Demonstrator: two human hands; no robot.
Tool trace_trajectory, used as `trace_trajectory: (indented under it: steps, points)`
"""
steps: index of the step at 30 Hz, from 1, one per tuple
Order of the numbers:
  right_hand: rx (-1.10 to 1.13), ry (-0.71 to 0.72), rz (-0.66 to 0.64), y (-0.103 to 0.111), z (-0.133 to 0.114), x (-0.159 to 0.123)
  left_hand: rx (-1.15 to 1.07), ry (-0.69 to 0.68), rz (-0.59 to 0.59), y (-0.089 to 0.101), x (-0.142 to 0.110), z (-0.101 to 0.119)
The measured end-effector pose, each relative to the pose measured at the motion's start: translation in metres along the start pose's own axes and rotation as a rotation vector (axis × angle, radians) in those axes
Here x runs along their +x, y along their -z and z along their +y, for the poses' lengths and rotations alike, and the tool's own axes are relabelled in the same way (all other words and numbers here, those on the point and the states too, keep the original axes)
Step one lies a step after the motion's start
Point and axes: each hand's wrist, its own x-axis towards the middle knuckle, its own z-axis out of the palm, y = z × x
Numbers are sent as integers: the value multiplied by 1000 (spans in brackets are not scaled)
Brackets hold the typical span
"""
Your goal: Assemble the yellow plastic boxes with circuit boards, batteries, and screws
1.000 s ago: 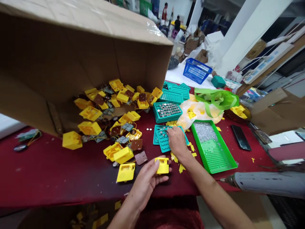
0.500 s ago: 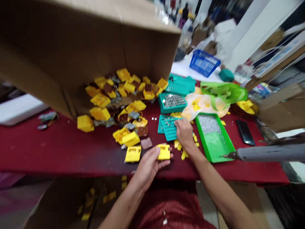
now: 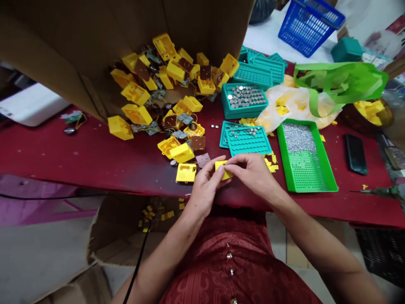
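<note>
My left hand (image 3: 203, 186) grips a small yellow plastic case (image 3: 226, 175) between thumb and fingers at the table's front edge. The thumb and fingertips of my right hand (image 3: 255, 172) are pinched together at the top of that case; anything between them is too small or hidden to make out. Just beyond the hands, a teal ribbed tray (image 3: 249, 146) with some round silver button cells overlaps another one. Left of my left hand lies a second yellow case (image 3: 186, 173), with a speaker grille of small holes, near a pinkish square plate (image 3: 203, 160).
Yellow cases with wired circuit boards (image 3: 136, 93) pile up before a large cardboard box (image 3: 190, 25). A teal tray of button cells (image 3: 247, 96) stands behind. To the right are a green tray of small metal parts (image 3: 327, 171), a phone (image 3: 356, 154) and a screwdriver tip (image 3: 367, 191).
My right hand has come back from the teal tray to the yellow case in my left hand. The head view has tilted lower and shifted. The screwdriver's grey body has moved mostly out of view.
</note>
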Motion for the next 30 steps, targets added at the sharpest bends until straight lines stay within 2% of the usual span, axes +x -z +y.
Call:
trace_trajectory:
  steps: [2,4,8,10,17,22,30]
  points:
    - [-49,5,43,-3,1,1,52,-36,18,0,-1,0]
    - [9,9,82,-3,4,2,48,-23,21,0,-2,2]
    - [440,-104,16,1,14,-1,-3,55,8,1,-2,6]
    - [580,-138,-13,5,18,-2,-22,73,11,1,-2,6]
    - [705,-210,25,5,23,0,-59,70,21,1,0,5]
    - [659,-142,53,4,22,2,-68,79,18,1,0,5]
    - [326,8,82,-4,14,-4,-85,70,13,1,2,3]
